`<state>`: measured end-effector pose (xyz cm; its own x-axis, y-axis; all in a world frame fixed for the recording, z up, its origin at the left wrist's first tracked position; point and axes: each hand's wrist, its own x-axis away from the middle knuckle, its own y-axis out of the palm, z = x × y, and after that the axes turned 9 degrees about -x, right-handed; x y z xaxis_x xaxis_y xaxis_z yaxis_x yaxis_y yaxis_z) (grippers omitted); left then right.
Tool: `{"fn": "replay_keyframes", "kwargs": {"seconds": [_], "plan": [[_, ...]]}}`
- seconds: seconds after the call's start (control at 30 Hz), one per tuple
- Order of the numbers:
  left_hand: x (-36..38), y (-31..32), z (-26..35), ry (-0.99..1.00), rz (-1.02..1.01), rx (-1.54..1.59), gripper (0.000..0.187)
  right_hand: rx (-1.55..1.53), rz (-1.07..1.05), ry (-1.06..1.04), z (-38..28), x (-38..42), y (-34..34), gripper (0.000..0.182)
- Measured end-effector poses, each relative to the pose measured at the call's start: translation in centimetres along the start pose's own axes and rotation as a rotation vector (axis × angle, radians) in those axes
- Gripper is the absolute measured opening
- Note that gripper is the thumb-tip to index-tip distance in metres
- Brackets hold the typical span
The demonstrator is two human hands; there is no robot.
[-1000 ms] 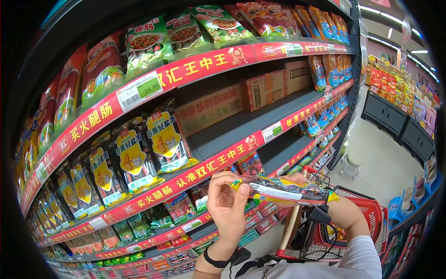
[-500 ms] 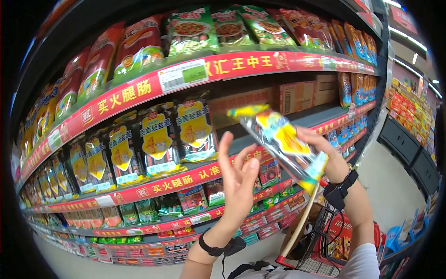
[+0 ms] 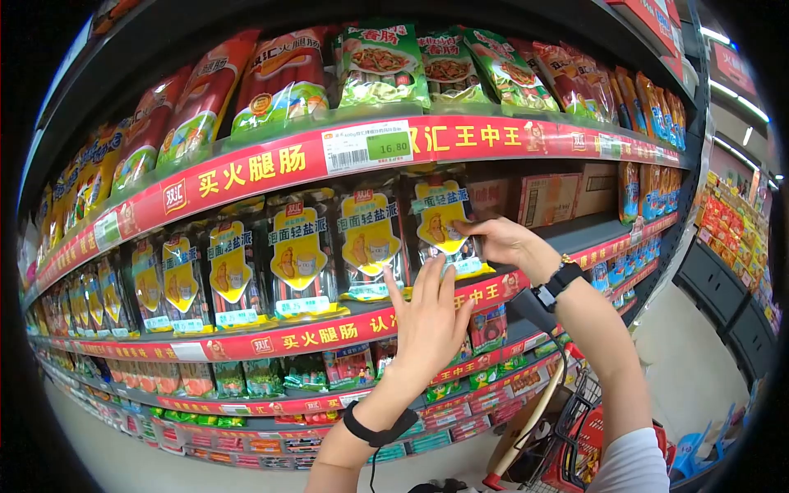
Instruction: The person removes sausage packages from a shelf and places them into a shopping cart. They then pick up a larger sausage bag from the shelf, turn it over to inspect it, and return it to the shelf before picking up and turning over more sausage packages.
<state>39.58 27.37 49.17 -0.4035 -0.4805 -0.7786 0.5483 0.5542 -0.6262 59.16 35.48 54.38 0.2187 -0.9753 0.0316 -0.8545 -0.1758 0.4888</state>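
Note:
My right hand (image 3: 499,241) grips a dark sausage packet with a yellow label (image 3: 440,222) and holds it upright on the middle shelf (image 3: 329,333), at the right end of a row of like packets (image 3: 300,255). My left hand (image 3: 427,316) is raised in front of the shelf edge just below that packet, fingers spread, holding nothing. Both wrists wear black bands.
Red and green sausage packs (image 3: 378,62) fill the top shelf above a price tag (image 3: 367,146). Cardboard boxes (image 3: 546,197) stand behind on the middle shelf to the right. A red shopping cart (image 3: 575,427) is at lower right; more shelves (image 3: 727,222) line the aisle.
My right hand has carried the packet from mid-air up to the middle shelf and stood it beside the row. My left hand let go and moved toward the shelf edge.

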Motion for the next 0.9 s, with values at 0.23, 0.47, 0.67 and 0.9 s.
{"fn": "replay_keyframes", "kwargs": {"seconds": [0.23, 0.47, 0.67, 0.9], "plan": [[0.4, 1.1, 0.5, 0.018, -0.009, -0.020, 0.047, 0.013, -0.145, -0.069, -0.2, -0.7, -0.1, 0.032], [0.8, 1.0, 1.6, -0.043, 0.022, -0.019, 0.045, 0.296, 0.013, 0.024, 0.4, 0.4, -0.2, 0.036], [2.7, 1.0, 6.3, 0.065, -0.036, 0.252, 0.040, 0.583, 0.377, -1.049, 4.2, 5.2, -0.1, 0.037], [11.5, 3.9, 17.3, 0.454, -0.691, 0.738, 0.031, 0.091, 0.848, -0.826, 19.7, 25.6, -9.0, 0.020]]}}
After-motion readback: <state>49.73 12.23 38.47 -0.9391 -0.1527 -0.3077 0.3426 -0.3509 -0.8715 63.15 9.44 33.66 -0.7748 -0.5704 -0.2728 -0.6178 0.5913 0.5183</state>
